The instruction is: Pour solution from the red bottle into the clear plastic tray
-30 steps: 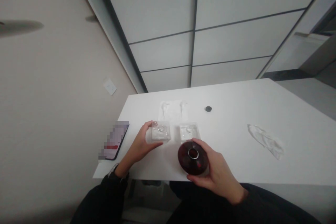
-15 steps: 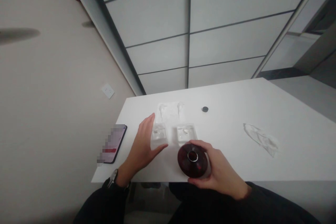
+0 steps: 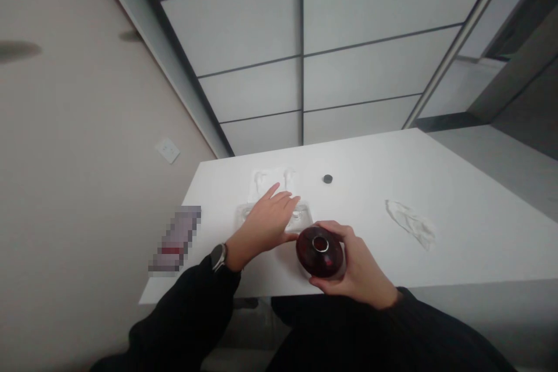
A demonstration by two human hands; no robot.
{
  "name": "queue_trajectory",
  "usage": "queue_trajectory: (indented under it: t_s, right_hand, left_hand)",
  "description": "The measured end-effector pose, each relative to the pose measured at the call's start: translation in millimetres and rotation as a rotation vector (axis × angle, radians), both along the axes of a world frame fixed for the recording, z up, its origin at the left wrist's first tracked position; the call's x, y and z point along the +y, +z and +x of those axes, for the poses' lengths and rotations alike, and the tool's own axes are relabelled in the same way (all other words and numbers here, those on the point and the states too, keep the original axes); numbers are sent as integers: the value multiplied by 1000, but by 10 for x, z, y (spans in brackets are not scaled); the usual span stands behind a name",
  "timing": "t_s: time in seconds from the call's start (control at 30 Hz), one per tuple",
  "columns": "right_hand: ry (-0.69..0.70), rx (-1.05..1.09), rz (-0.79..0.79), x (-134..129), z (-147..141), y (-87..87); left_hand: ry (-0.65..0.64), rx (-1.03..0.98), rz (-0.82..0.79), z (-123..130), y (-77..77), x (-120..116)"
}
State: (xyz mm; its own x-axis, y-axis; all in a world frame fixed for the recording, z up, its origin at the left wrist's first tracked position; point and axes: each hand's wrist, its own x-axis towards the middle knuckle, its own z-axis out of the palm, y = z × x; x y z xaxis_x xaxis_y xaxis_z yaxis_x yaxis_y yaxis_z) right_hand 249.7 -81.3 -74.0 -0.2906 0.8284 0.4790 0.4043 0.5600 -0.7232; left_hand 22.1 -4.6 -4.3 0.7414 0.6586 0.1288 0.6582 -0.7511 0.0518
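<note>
Squat dark-red glass bottle (image 3: 319,251) with a silver-rimmed neck, held in the right hand (image 3: 361,264) just above the near edge of the white table (image 3: 366,154). We see the fingers curled around its body and the thumb across the top, the neck pointing up towards the camera; the bottle is gripped, not set down. The main change lies on the other side: compared with the earlier views, the left hand (image 3: 265,224) has moved forward and now lies palm down over the clear moulded plastic trays (image 3: 304,210), which were previously in plain view. Its fingers are spread and flat, and we cannot tell whether they are pressing on the trays or only hovering, though no pinch is visible. The thumb side lies just beside the bottle. Around the hands we note a clear plastic sheet (image 3: 270,181), a small black round cap (image 3: 328,179), crumpled translucent film (image 3: 410,224) and a pixelated phone (image 3: 174,239). A black wristwatch (image 3: 219,257) sits on the left wrist.
</note>
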Motion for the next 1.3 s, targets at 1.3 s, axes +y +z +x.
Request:
queue_trajectory:
  t_s: [1.3]
  right_hand:
    - [119, 153, -66, -64, -199, 4]
  left_hand:
    - [238, -707, -331, -746, 382, -899]
